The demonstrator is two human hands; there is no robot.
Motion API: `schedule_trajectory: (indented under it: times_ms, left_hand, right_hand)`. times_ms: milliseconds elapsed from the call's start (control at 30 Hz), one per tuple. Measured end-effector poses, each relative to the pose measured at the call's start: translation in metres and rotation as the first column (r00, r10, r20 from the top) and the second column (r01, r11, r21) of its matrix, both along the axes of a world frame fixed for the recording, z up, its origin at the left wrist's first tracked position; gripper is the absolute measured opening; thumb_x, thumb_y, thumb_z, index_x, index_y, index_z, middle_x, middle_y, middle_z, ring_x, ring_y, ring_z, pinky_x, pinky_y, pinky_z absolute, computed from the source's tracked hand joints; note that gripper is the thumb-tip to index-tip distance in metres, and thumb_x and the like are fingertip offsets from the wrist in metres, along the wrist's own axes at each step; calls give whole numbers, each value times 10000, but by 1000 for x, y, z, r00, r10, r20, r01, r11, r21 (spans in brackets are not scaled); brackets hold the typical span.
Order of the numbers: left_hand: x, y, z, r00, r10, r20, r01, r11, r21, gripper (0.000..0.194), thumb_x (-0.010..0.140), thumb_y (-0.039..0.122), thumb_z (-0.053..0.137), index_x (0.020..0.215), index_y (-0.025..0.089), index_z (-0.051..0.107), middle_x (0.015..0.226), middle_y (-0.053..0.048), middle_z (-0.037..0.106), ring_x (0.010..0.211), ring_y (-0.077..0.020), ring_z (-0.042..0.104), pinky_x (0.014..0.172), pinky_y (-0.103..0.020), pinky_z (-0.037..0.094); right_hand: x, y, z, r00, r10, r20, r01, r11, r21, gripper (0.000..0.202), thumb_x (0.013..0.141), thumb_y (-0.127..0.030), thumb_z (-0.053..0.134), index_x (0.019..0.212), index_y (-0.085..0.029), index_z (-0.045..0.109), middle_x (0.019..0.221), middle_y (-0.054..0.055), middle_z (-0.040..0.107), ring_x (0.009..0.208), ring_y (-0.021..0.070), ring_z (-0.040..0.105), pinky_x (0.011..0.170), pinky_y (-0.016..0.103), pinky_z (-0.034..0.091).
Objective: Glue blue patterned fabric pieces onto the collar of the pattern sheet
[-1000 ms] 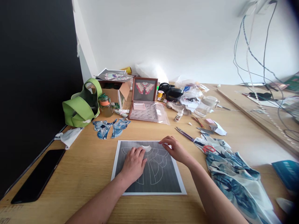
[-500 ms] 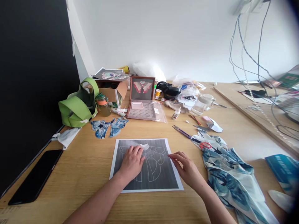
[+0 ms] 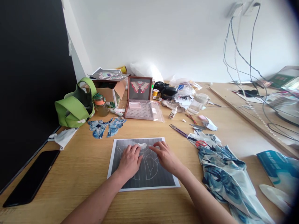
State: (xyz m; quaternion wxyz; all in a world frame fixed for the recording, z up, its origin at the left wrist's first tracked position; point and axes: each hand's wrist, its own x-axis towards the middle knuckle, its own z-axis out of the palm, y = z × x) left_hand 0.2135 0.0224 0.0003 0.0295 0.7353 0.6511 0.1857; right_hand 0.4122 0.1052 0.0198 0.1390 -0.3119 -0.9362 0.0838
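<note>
A dark grey printed sheet with a white border lies before me, showing a pale outline of a scalloped collar. At the top of that drawing is a small white crescent-shaped piece. My left hand rests on the sheet, fingers laid flat beside the crescent and thumb apart. Over the sheet's upper right, my right hand has its fingers extended towards the crescent's right end; nothing shows in them. Whether its fingertips touch the paper is hard to tell.
Cut blue patterned cloth pieces lie at left, near a green bag and a phone. A framed collar stands behind. On the right are purple-handled snips, red-handled scissors, a glue bottle and blue-white fabric.
My right hand has moved left from the sheet's right edge to beside the white crescent, its pinch loosened. My left hand stays in place on the sheet. The view has shifted slightly.
</note>
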Motion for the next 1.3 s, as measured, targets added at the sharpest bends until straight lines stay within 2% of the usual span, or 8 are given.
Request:
schedule_trajectory:
  times_ms: [133,333,600,767,900,1033,1167,1300]
  left_hand:
    - [1,0,-1,1000,12,-2,-12,1000,-7,296,914,230,533,1203,172,560,1212,-84,599,1059,-275,517,928,-458,461]
    - [0,-1,-2,1000,16,27,-16,1000,-12,277,918,241,524,1187,186,561,1212,-82,599,1059,-278,520,935,-464,461]
    - [-11,5,-3,954,40,298,-28,999,-45,377,881,69,422,1233,194,466,1153,-93,620,1077,-244,543,963,-468,468]
    - [-14,7,-2,948,43,316,-28,998,-50,443,835,6,398,1219,211,476,1134,-82,627,1073,-227,562,954,-447,487]
    - [-12,5,4,965,23,261,-10,999,-51,457,803,-26,403,1168,211,541,1128,-70,641,1065,-224,558,949,-429,491]
    - [-5,0,6,995,-24,101,30,998,-53,382,800,4,455,1095,196,603,1228,-71,613,1111,-254,529,985,-446,464]
    - [2,-4,6,999,-14,-34,12,998,-64,329,846,64,461,1125,172,598,1255,-102,596,1110,-286,529,947,-468,471]
    - [7,-6,7,995,-6,-103,-2,997,-79,320,886,109,446,1165,168,592,1272,-121,587,1106,-291,541,922,-466,477]
  right_hand:
    - [-17,11,-8,998,4,66,-7,999,43,538,813,19,482,1259,-245,628,1082,112,600,993,257,511,827,390,460]
    - [-20,16,-15,998,38,49,-40,998,38,499,807,23,526,1225,-222,648,1026,111,606,969,258,507,817,370,442]
    - [-18,17,-17,1000,31,-1,-31,999,18,525,799,43,509,1219,-238,654,1051,103,595,965,251,498,840,378,441]
    - [-17,17,-20,999,33,-11,-33,999,7,522,807,30,511,1231,-241,650,1061,106,594,975,257,495,850,387,446]
    - [-16,18,-22,999,32,-10,-32,999,13,523,805,33,503,1233,-229,651,1066,113,592,980,262,497,856,398,451]
    - [-16,18,-23,999,32,-3,-31,999,20,527,817,38,463,1237,-221,648,1079,123,587,979,268,503,837,404,464]
    - [-16,19,-23,999,44,-15,-44,999,18,535,827,39,431,1243,-221,642,1075,124,587,963,261,513,829,407,473]
    - [-16,19,-25,999,39,-27,-39,999,24,505,835,18,439,1227,-219,653,1069,128,589,945,264,511,818,415,477]
